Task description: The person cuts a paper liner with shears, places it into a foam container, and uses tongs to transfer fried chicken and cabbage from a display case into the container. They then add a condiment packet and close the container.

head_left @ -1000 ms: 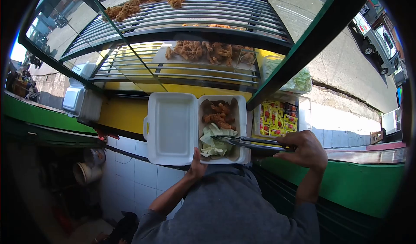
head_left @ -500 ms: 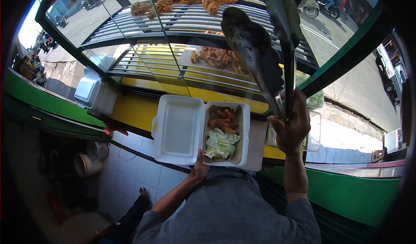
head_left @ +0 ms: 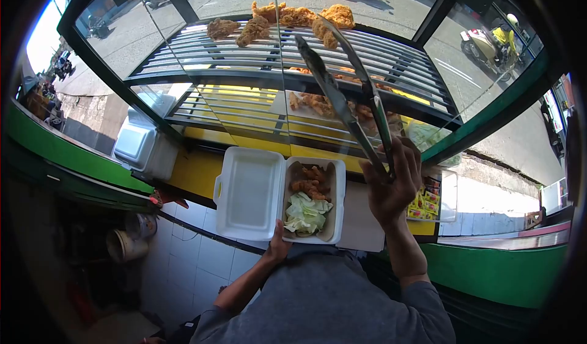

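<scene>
My right hand (head_left: pixel 396 176) is closed round the handle end of long metal tongs (head_left: pixel 373 109). Their jaws are apart and point up at the rack, near a piece of fried chicken (head_left: pixel 324 32); whether they touch it I cannot tell. My left hand (head_left: pixel 278 243) grips the lower edge of an open white foam box (head_left: pixel 251 191), near its hinge. Brown paper lines the box's right half, with fried chicken pieces (head_left: pixel 312 182) at the top and shredded cabbage (head_left: pixel 307 213) below.
More fried chicken (head_left: pixel 293 16) lies on the slatted upper rack (head_left: pixel 202 51) of the glass case. Stacked foam boxes (head_left: pixel 136 145) stand at the left, yellow sachets (head_left: pixel 425 202) at the right. Buckets (head_left: pixel 125 245) are on the floor. Motorbikes are on the road beyond.
The tongs have moved from close to the camera, away and down toward the rack. My right hand has shifted slightly left. The view has shifted a little.
</scene>
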Demonstrator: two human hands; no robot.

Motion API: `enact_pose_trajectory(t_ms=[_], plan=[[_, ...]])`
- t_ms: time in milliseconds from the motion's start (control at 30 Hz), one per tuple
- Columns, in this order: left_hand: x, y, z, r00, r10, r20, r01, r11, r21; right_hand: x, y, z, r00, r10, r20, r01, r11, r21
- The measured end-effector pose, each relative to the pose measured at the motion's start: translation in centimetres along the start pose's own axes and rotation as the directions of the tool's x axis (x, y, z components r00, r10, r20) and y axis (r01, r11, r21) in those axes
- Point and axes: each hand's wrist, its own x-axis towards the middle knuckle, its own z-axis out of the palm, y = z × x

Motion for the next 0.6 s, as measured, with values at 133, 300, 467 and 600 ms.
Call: enact_pose_trajectory(t_ms=[133,300,467,600], plan=[[-0.6,2.1,0.6,0.998,0.061,-0.032,-0.062,0.997,-0.036,1.1,-2.1,2.2,0.996,-0.071,0.061,0.069,0.997,0.036],[-1.3,4.3,-1.5,0.991,0.135,-0.01,-0.134,0.991,0.012,1.5,-4.7,6.6,0.989,-0.128,0.068,0.121,0.988,0.096],[-1.2,4.6,-4.0,0.986,0.15,-0.069,-0.152,0.988,-0.027,1.8,-5.9,8.8,0.977,-0.161,0.136,0.125,0.962,0.241],[-0.8,4.3,-5.4,0.98,0.179,-0.09,-0.184,0.982,-0.046,-2.2,-4.5,8.7,0.975,-0.106,0.196,0.035,0.942,0.335]])
